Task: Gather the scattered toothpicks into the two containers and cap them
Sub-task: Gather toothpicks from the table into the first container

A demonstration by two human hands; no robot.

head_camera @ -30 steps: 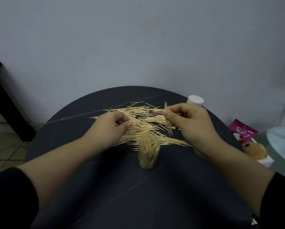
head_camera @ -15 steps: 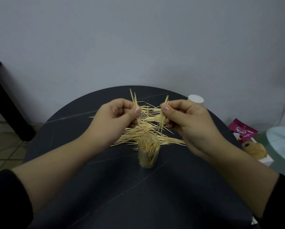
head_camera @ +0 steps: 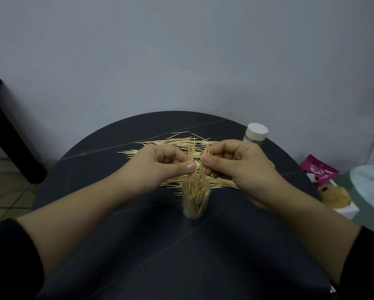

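Wooden toothpicks point(head_camera: 190, 148) stand near-upright, pinched by left hand point(head_camera: 160, 168) and right hand point(head_camera: 236, 167), above container point(head_camera: 195, 205).

The counter point(head_camera: 138, 245) stands before a wall point(head_camera: 181, 50). An open container point(head_camera: 195, 205) stands upright near the counter's middle, with toothpicks standing in it. Loose toothpicks point(head_camera: 160, 143) lie on the counter behind this container, spreading to its left and right.

The left grip point(head_camera: 162, 165) and right grip point(head_camera: 236, 167) sit side by side, close together, above and just behind the container's mouth. The left grip pinches the left bundle point(head_camera: 191, 151), the right grip the right bundle point(head_camera: 206, 153). Both bundles stand nearly upright, lower ends reaching the mouth.

A capped container point(head_camera: 255, 135) stands at the counter's far right rim, behind the right grip. Off the counter to the right lie a packet point(head_camera: 319, 171) and, further right, a plate point(head_camera: 372, 185).
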